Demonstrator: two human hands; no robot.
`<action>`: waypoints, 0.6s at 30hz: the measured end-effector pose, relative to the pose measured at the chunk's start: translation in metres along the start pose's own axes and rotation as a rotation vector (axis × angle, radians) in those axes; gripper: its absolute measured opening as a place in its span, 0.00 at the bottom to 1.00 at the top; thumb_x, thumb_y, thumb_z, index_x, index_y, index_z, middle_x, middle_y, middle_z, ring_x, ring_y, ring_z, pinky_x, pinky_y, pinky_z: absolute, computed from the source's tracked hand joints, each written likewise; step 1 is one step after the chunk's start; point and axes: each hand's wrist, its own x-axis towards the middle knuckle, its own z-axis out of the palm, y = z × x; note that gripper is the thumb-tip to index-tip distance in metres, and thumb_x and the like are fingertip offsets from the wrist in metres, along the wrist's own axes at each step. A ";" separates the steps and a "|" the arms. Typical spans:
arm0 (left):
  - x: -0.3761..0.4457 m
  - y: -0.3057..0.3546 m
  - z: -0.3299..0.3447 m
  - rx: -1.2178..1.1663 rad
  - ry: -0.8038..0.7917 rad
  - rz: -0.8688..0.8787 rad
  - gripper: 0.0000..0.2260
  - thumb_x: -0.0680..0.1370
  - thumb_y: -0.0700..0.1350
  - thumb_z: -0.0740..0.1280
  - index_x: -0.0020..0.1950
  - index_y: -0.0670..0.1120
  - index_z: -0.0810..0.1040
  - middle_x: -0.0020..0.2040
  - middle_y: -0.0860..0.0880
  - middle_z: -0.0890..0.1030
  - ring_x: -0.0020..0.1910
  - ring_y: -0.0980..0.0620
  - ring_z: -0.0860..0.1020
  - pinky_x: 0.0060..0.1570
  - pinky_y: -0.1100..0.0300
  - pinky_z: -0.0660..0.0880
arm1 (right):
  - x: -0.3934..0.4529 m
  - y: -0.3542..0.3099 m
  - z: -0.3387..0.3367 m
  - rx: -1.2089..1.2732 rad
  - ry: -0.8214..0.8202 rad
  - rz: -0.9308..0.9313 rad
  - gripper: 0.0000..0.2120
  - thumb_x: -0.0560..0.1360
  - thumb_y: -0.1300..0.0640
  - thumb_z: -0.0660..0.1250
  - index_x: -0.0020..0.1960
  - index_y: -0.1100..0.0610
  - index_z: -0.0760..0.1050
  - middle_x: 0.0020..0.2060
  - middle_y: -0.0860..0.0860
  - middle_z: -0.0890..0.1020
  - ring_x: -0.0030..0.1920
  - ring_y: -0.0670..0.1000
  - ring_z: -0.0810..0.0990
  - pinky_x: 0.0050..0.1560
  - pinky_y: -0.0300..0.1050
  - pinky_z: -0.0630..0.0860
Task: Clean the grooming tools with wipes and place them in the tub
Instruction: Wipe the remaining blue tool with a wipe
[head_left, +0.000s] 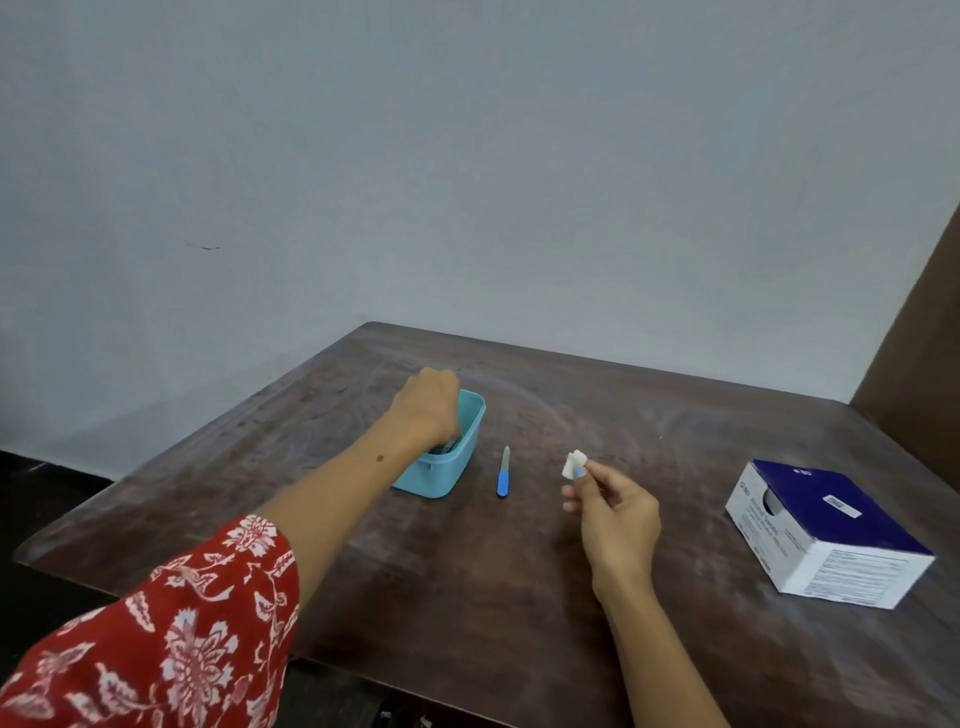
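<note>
Risk sits with the left hand (428, 402), fingers hidden inside the tub (457, 467): lifting carelessly could tip it. Right hand (615, 512) pinches a wipe (574, 464); file (503, 472) lies between them.

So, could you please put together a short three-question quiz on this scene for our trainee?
1. True or false: the nail file lies on the table, outside the tub.
2. Which of the hands reaches into the tub: (a) left hand or (b) right hand?
3. Fill in: the right hand pinches a white ____.

Key: 1 true; 2 a; 3 wipe. The box of swabs sits at the right.
</note>
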 end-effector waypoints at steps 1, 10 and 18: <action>-0.003 0.001 -0.003 0.005 0.058 0.014 0.16 0.71 0.33 0.67 0.29 0.43 0.64 0.29 0.47 0.68 0.34 0.48 0.73 0.35 0.55 0.75 | 0.000 0.000 0.000 0.029 0.006 0.014 0.07 0.75 0.62 0.67 0.52 0.58 0.80 0.34 0.52 0.84 0.32 0.48 0.81 0.43 0.44 0.79; -0.073 0.055 0.007 0.123 0.235 0.283 0.06 0.76 0.36 0.59 0.49 0.42 0.75 0.51 0.41 0.79 0.50 0.42 0.77 0.41 0.54 0.67 | -0.003 -0.004 0.000 0.172 0.111 -0.002 0.06 0.72 0.65 0.70 0.39 0.56 0.79 0.31 0.54 0.83 0.29 0.46 0.82 0.35 0.41 0.80; -0.074 0.069 0.053 0.150 0.050 0.177 0.09 0.76 0.36 0.63 0.55 0.41 0.75 0.55 0.41 0.79 0.54 0.43 0.77 0.51 0.53 0.73 | -0.004 -0.004 -0.001 0.128 0.127 -0.031 0.08 0.73 0.68 0.66 0.47 0.56 0.76 0.37 0.54 0.83 0.33 0.47 0.83 0.37 0.39 0.79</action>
